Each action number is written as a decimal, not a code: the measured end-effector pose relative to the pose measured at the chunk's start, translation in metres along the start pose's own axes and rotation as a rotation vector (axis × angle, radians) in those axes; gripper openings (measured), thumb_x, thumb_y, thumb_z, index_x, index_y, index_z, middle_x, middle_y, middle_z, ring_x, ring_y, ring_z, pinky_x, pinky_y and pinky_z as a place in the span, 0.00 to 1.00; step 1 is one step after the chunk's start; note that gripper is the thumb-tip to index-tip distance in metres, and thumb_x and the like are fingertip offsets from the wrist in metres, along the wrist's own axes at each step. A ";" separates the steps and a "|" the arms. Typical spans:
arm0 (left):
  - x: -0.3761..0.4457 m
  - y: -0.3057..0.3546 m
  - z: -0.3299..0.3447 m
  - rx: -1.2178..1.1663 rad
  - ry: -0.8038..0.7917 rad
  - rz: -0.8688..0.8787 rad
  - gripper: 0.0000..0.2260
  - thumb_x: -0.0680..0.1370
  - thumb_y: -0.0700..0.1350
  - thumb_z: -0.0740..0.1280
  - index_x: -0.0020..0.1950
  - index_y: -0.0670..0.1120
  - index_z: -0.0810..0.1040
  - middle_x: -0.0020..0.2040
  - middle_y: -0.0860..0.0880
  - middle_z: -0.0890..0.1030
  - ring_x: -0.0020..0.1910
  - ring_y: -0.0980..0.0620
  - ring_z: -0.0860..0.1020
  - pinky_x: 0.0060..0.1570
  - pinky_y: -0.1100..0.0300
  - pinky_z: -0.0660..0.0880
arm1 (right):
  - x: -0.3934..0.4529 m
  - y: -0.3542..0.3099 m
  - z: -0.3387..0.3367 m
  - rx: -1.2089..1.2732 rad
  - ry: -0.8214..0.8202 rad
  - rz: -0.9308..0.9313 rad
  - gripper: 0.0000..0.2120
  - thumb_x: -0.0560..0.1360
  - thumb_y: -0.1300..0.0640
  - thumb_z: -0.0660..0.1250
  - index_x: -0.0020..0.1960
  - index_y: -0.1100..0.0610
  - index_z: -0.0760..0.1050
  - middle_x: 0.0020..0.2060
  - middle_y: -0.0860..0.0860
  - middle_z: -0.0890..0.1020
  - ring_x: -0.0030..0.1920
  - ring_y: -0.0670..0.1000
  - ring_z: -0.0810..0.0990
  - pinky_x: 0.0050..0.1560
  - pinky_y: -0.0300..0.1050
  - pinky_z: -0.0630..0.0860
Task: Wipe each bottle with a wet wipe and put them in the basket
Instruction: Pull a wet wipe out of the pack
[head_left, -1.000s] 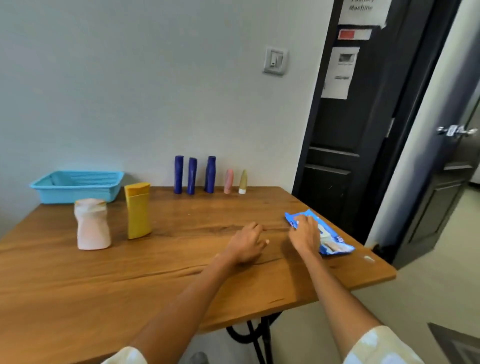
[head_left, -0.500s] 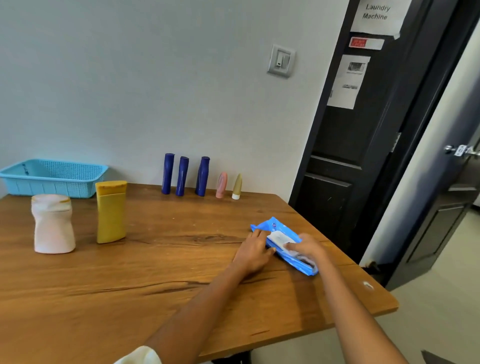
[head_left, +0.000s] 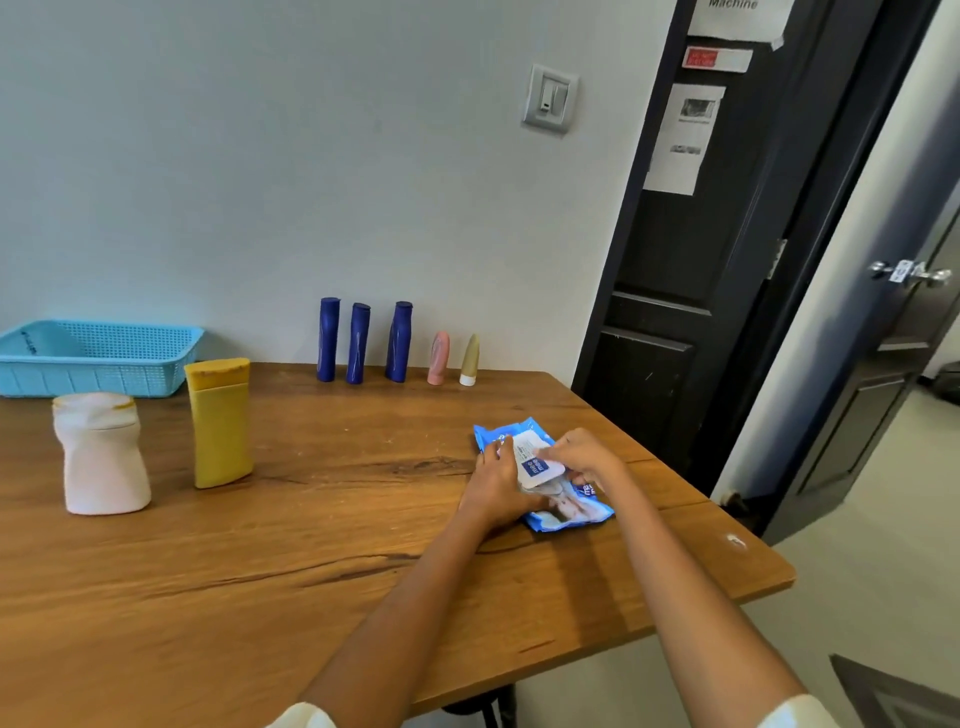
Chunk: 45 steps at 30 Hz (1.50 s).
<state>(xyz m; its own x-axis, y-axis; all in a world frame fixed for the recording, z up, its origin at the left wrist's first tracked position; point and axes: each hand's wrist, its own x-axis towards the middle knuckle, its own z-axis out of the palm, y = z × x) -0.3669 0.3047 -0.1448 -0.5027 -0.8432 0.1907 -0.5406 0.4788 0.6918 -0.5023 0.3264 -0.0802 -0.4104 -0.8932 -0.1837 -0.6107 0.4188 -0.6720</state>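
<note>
- The desk (head_left: 322, 525) is wooden and carries everything here; the blue basket (head_left: 98, 358) sits at its far left corner against the wall, its long side running left to right, open top up, well apart from the hands.
- The white bottle (head_left: 101, 454) and yellow bottle (head_left: 219, 423) stand upright just in front of the basket, caps up. Both look like stiff plastic, probably light; the white one is squat and waisted, so a grip round the narrow middle should suit, and the yellow one is flat, best taken across its broad faces.
- The wet wipe pack (head_left: 545, 478) lies flat on the right part of the desk, its long axis running diagonally from far left to near right. It is a soft foil pouch, likely slippery and quick to slide, so it needs pinning while the label flap is peeled.
- The left hand (head_left: 498, 486) rests on the pack's left edge, fingers curled over it and holding it down.
- The right hand (head_left: 584, 457) pinches the white flap on top of the pack, which looks partly lifted.
- Three dark blue bottles (head_left: 358, 343) stand upright in a row by the wall: slim, tall, probably easy to tip, best gripped mid-body.
- A pink tube (head_left: 439, 358) and an olive tube (head_left: 470, 359) stand cap-down beside them, tapered ends up; small, light and soft-walled by my guess.
</note>
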 end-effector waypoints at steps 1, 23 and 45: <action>-0.001 0.000 0.000 -0.039 0.016 -0.003 0.50 0.66 0.60 0.74 0.77 0.44 0.48 0.74 0.44 0.56 0.73 0.44 0.55 0.68 0.50 0.62 | -0.002 -0.003 -0.003 0.120 -0.007 -0.039 0.13 0.76 0.50 0.65 0.46 0.60 0.75 0.46 0.55 0.80 0.45 0.53 0.77 0.46 0.45 0.74; -0.013 0.004 -0.018 -0.434 0.258 -0.217 0.29 0.77 0.39 0.65 0.74 0.48 0.55 0.68 0.43 0.71 0.65 0.46 0.73 0.57 0.53 0.74 | 0.008 0.027 0.014 -0.158 0.391 -0.066 0.06 0.74 0.55 0.69 0.44 0.58 0.78 0.39 0.51 0.80 0.32 0.44 0.73 0.28 0.36 0.66; 0.028 0.027 -0.014 0.629 0.030 0.153 0.13 0.77 0.54 0.63 0.54 0.47 0.80 0.53 0.46 0.81 0.58 0.47 0.74 0.61 0.52 0.63 | 0.002 0.012 0.006 0.305 0.068 0.120 0.04 0.78 0.60 0.61 0.48 0.60 0.73 0.36 0.53 0.79 0.37 0.49 0.77 0.36 0.41 0.73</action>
<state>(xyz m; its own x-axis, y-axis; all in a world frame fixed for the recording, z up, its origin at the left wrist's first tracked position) -0.3863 0.2907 -0.1105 -0.5914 -0.7560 0.2806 -0.7608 0.6384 0.1164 -0.5064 0.3283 -0.0926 -0.5176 -0.8231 -0.2335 -0.3285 0.4432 -0.8341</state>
